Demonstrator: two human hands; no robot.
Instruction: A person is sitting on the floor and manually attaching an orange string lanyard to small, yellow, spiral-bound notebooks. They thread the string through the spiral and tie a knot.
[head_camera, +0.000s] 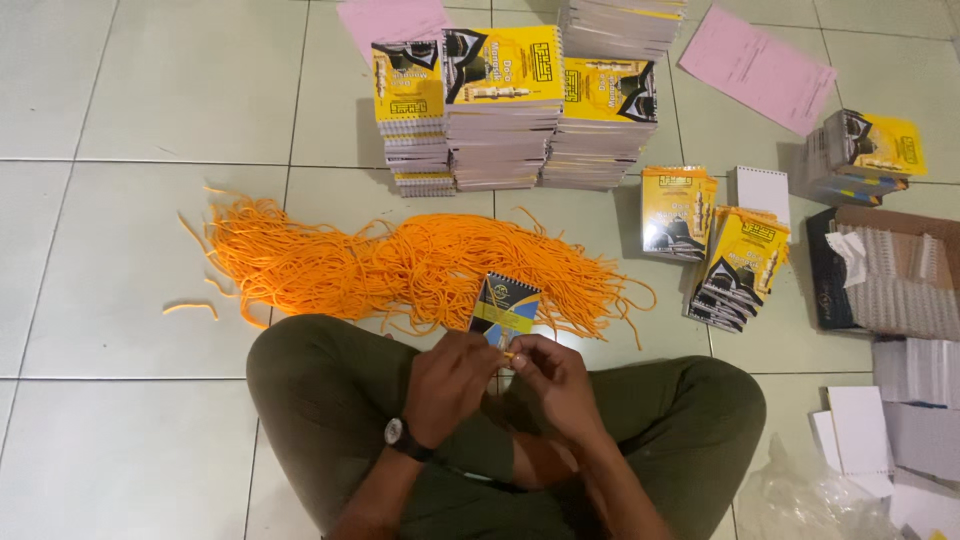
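Observation:
I sit cross-legged on a tiled floor. A small spiral-bound booklet (506, 304) with a dark, blue and yellow cover stands upright between my hands. My left hand (452, 380), with a wristwatch on its wrist, grips the booklet's lower edge. My right hand (553, 377) pinches an orange cord end (509, 353) at the booklet's bottom. Just beyond my knees spreads a big loose heap of orange cords (400, 265).
Tall stacks of yellow-covered spiral booklets (510, 110) stand at the back. Smaller booklet piles (735, 262) lie right, with another pile (868, 150) farther right. Pink sheets (755, 65), a cardboard box of binding coils (895, 275), white pads (865, 430) and a plastic bag (810, 500) crowd the right side.

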